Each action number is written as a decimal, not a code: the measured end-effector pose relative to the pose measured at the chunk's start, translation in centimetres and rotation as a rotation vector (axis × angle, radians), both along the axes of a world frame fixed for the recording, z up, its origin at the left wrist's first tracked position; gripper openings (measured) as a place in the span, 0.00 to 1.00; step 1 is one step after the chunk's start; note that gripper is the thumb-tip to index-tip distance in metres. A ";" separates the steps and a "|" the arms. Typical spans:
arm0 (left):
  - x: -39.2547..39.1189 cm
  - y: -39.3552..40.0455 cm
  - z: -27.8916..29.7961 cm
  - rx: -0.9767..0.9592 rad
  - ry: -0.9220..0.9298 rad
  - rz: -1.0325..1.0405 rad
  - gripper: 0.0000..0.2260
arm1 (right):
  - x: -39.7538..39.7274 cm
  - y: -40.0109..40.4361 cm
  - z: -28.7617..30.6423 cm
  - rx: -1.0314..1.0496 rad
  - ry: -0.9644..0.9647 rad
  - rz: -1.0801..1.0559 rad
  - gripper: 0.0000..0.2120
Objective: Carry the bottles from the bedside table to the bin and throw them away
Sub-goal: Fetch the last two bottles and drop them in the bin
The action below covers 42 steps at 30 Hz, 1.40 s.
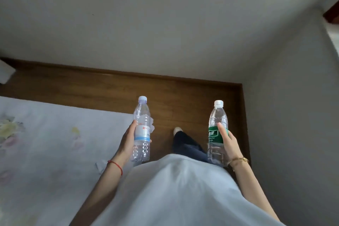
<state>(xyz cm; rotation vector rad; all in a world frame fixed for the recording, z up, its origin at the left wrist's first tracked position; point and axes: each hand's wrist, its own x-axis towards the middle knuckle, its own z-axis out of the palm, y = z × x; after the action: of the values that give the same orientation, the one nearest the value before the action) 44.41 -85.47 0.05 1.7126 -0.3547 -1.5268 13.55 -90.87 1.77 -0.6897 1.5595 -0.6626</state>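
A clear plastic bottle with a white and blue label [141, 124] is held upright in my left hand [127, 140], which grips it around the label. A second clear bottle with a green label [217, 124] stands upright in my right hand [229, 143], gripped at the label too. Both bottles have pale caps and look empty. They are held apart in front of my body, above the wooden floor. No bin or bedside table is in view.
A bed with a pale flowered sheet [45, 143] fills the left side. A strip of wooden floor [110, 88] runs between the bed and the white walls [165, 24], ending in a corner on the right. My leg and shoe [177, 130] are on the floor.
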 end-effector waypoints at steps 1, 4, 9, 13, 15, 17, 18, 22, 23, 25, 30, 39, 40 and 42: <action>0.2 -2.4 0.2 -0.015 0.022 0.028 0.20 | 0.4 -3.4 0.6 -0.014 0.019 0.035 0.52; 1.1 -9.6 1.8 -0.016 0.077 0.117 0.22 | 1.9 -13.3 1.9 -0.057 0.047 0.145 0.53; 4.3 -17.4 3.3 0.038 0.020 0.292 0.29 | 7.3 -25.5 3.4 -0.034 0.015 0.312 0.45; 7.4 -21.1 2.7 0.015 0.009 0.401 0.21 | 13.0 -31.3 2.9 0.006 0.007 0.448 0.44; 9.4 -22.6 1.8 0.002 -0.016 0.437 0.15 | 15.9 -34.2 1.8 0.038 -0.002 0.512 0.37; 11.9 -23.9 0.7 0.008 -0.091 0.452 0.11 | 19.2 -37.2 0.6 0.054 -0.001 0.555 0.30; 13.3 -24.8 0.5 0.022 -0.092 0.473 0.18 | 21.1 -38.9 0.2 0.057 0.009 0.579 0.30; 20.2 -28.6 1.8 0.058 -0.124 0.513 0.30 | 30.9 -45.6 0.1 0.020 0.044 0.715 0.26; 22.1 -29.4 2.4 0.044 -0.129 0.539 0.26 | 33.7 -47.1 0.3 0.012 0.042 0.748 0.25; 26.4 -30.4 3.1 0.022 -0.147 0.604 0.15 | 39.4 -49.7 0.8 -0.003 0.040 0.803 0.24; 34.7 -31.9 3.0 0.057 -0.173 0.737 0.19 | 51.2 -53.6 1.4 -0.027 0.036 0.910 0.23; 48.8 -33.9 -0.8 0.167 -0.103 1.038 0.07 | 71.5 -58.0 -1.5 -0.001 0.090 1.087 0.24; 51.1 -34.4 -0.9 0.158 -0.095 1.063 0.07 | 74.3 -58.5 -1.8 0.000 0.092 1.105 0.24; 56.2 -35.3 -0.5 0.160 -0.096 1.118 0.10 | 80.6 -59.5 -1.6 -0.005 0.086 1.148 0.25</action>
<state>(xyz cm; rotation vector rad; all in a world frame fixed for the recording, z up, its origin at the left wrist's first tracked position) 100.57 -120.80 -0.46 1.6301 0.6216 -0.6440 94.15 -150.38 0.16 -1.4377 0.9777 0.2304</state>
